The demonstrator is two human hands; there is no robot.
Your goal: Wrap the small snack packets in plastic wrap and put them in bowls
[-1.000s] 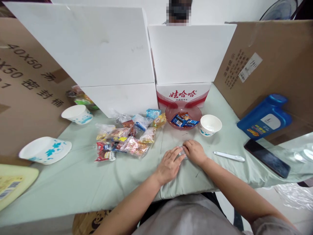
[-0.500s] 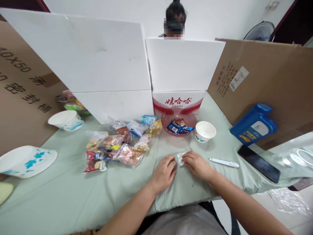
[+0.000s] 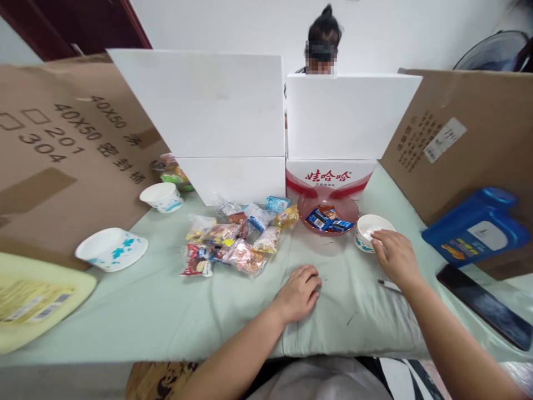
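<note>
Holding the right hand [image 3: 396,256] over the rim of a paper cup [image 3: 363,243] — at two o'clock from the left hand [image 3: 298,291].
Bending the right fingers across the cup's opening; cannot tell whether gripping anything. Showing something whitish inside the cup, too blurred to name. Resting the left hand palm down, loosely curled and unladen, on green cloth [image 3: 200,319]. Seeing blue packets [image 3: 318,220] in a pink bowl [image 3: 352,208] at one o'clock; snack packets [image 3: 245,255] heaped between ten and eleven. Finding open room toward nine — between heap and front edge [image 3: 104,359] — and at three, farther off, a phone [image 3: 485,305].
</note>
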